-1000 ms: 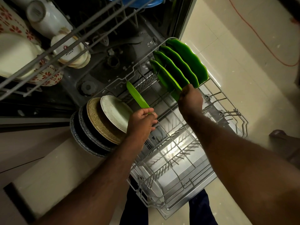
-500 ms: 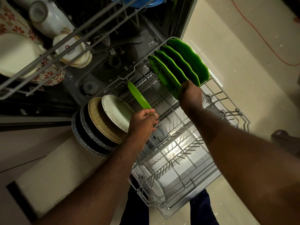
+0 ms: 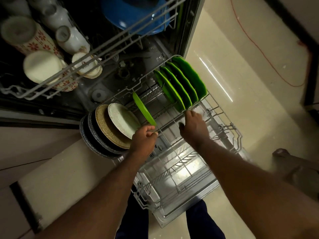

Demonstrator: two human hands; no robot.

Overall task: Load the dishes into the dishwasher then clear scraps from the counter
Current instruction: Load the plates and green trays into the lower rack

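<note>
Our left hand [image 3: 144,138] pinches the lone green plate [image 3: 143,109], upright near the lower rack's [image 3: 232,128] left edge. Our right hand [image 3: 193,125] is loose-fingered and empty beside the green row [image 3: 183,85] at the far right corner. We'd lower it straight between the tines, not tilted.

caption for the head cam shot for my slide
Left hand holds a green plastic plate at the grey wire lower rack, right hand beside four racked green plates.
</note>
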